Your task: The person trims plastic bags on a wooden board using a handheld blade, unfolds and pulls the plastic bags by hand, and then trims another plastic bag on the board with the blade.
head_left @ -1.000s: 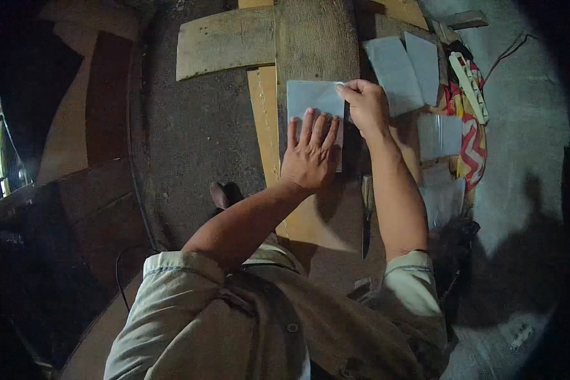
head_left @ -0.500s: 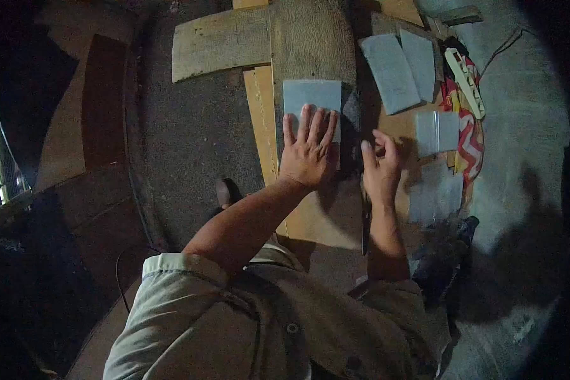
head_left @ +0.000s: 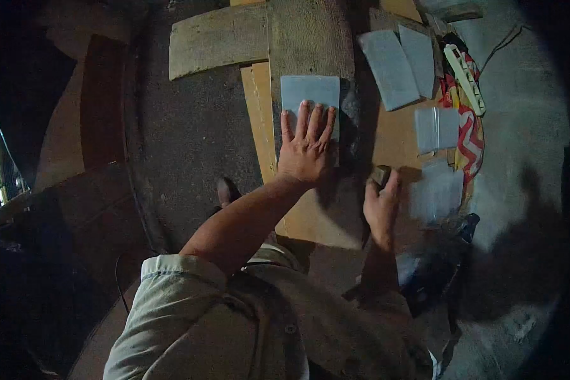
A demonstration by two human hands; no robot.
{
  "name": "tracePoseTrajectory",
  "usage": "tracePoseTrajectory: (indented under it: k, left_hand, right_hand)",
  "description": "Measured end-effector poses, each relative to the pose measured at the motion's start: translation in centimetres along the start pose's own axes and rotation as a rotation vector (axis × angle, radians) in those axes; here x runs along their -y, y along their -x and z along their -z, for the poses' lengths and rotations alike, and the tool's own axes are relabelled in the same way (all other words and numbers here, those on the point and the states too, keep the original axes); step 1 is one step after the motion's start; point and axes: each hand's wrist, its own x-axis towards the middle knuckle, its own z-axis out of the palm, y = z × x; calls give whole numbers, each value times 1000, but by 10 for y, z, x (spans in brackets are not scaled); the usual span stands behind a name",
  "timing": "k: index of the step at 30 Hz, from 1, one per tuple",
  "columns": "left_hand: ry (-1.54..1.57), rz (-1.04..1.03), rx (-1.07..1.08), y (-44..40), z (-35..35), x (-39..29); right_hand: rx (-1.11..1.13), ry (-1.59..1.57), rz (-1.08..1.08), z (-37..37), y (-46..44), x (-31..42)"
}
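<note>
My left hand lies flat with its fingers spread on a whitish rectangular sheet, pressing it against a worn wooden board. The sheet's upper part shows beyond my fingertips; my palm hides much of the rest. To the right and nearer my body, my right hand is closed, thumb and fingers around the brownish handle of the knife. The blade is hardly visible in the shadow below. My right hand is apart from the sheet.
Two whitish pieces lie at the upper right. Clear plastic packets are below them, beside a red-and-white patterned cloth and a pale slotted strip. A curved wooden board extends left; tan cardboard lies beneath.
My right hand has let go of the sheet's upper right corner, moved down toward my body and closed on the knife handle. My left hand has stayed flat on the sheet.
</note>
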Motion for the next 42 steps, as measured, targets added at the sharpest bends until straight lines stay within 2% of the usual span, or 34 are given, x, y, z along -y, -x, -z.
tracePoseTrajectory:
  k: [1, 3, 5, 6, 8, 10, 13, 18, 22, 28, 32, 35, 40, 42]
  left_hand:
    - [8, -5, -6, 1, -1, 1]
    - [-4, -5, -5, 2, -1, 1]
    - [-16, -6, -11, 2, -1, 0]
    - [-4, -6, -26, 2, 0, -1]
    - [5, -2, -44, 1, 0, 0]
    - [58, -14, -35, 0, -4, 2]
    - [65, -20, -78, 0, -6, 2]
    - [73, -32, -93, 2, -8, 3]
    - [65, -36, -84, 3, -4, 4]
    - [88, -16, -46, 2, 0, 2]
    - [70, -23, -56, 1, -2, 3]
    - [53, -26, -65, 1, -4, 4]
    - [54, -20, -51, 1, -2, 3]
    - [51, -22, -96, 0, -6, 3]
  right_hand:
    - [-61, -8, 78, 9, -2, 5]
    - [-106, -226, 144, 31, -12, 10]
    - [-189, -658, 227, 51, -20, 43]
    - [-230, -657, 455, 63, -28, 46]
    - [-268, -653, 686, 80, -42, 66]
    - [35, -1306, 973, 81, -49, 105]
    - [98, -1455, 993, 65, -59, 137]
    - [279, -1521, 1128, 32, -76, 166]
    - [285, -1505, 1137, 27, -74, 177]
    - [176, -1432, 1135, -5, -93, 177]
    - [174, -1514, 1126, -8, -94, 178]
    - [169, -1255, 1107, -9, -93, 173]
    - [249, -1257, 991, -2, -86, 178]
    - [371, -1090, 1040, 3, -90, 175]
